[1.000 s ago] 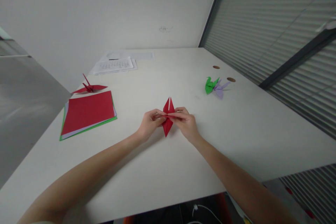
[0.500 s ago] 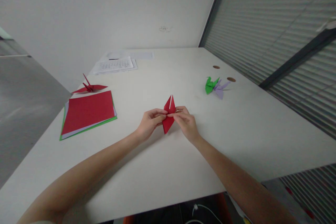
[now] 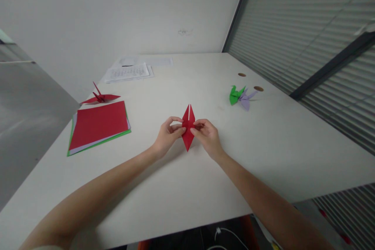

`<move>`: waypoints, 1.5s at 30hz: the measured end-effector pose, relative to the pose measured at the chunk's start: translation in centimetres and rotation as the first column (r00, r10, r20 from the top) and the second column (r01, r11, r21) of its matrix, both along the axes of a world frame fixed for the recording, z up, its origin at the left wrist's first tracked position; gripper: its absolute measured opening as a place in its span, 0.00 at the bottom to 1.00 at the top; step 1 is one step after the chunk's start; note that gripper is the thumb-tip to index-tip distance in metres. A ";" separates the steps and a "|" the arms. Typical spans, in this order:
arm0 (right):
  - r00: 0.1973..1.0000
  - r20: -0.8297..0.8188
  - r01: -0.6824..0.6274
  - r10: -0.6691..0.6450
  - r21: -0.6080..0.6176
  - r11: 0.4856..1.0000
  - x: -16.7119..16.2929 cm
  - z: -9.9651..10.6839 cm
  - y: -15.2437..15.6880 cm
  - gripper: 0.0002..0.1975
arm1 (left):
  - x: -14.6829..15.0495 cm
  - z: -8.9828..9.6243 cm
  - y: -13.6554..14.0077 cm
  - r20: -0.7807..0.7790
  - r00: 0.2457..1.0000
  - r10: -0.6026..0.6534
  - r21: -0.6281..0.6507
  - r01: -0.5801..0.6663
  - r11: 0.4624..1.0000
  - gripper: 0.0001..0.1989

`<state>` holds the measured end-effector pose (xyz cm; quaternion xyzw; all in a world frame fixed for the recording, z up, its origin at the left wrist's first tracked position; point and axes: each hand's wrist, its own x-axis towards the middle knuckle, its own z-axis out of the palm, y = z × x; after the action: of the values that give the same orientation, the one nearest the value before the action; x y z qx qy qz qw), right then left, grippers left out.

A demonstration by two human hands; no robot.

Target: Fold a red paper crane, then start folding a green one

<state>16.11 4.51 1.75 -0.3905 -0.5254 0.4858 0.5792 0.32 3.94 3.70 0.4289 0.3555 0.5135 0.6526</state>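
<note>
A red folded origami paper (image 3: 188, 140), shaped like a long diamond, is held upright above the table in the middle of the view. Its upper half is split by a narrow slit into two points, and a single point faces down. My left hand (image 3: 168, 136) pinches its left edge between thumb and fingers. On the opposite edge, my right hand (image 3: 207, 136) grips it the same way, thumb on the near face. The fingertips behind the paper are partly hidden.
Left on the white table (image 3: 164, 203) lies a stack of red, lilac and green paper (image 3: 101, 123), with a red paper crane (image 3: 100, 97) behind it. Printed sheets (image 3: 129, 72) are farther back. To the right stand a green crane (image 3: 235, 95) and a lilac crane (image 3: 245, 100).
The red folded paper has turned from a slight tilt to straight up and down, facing me more squarely. My right thumb and fingers have shifted from its middle toward its right edge.
</note>
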 end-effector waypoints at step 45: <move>0.999 0.005 -0.048 0.050 -0.197 0.979 0.1 -0.4 0.1 0.15 | -0.3 -0.8 0.8 -0.180 0.983 0.026 0.034 -0.020 0.999 0.19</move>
<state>16.24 4.59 1.38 -0.4353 -0.4871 0.5478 0.5227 0.06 4.69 2.88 0.4798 0.4097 0.4858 0.6049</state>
